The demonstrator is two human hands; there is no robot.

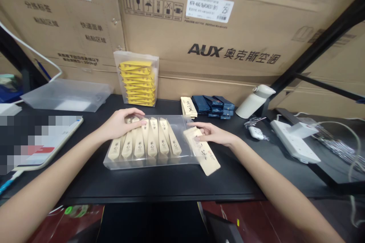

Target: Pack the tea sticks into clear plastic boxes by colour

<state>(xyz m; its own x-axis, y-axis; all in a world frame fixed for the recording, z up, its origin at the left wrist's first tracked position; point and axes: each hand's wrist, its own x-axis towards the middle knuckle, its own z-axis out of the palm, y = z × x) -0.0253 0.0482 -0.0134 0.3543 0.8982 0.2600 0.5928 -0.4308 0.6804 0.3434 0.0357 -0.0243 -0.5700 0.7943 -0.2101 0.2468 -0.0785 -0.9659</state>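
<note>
glossy, translucent plastic box (182, 127); matt, papery sachets (152, 140); matt cardboard carton (171, 41).

Three clear plastic boxes (122, 165); six cream packets (152, 148) in front one; one bottle (252, 103); one power strip (293, 141).

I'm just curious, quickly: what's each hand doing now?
Left hand: touching cream packets in the clear box; grip cannot be told.
Right hand: holding at least one cream packet.
</note>
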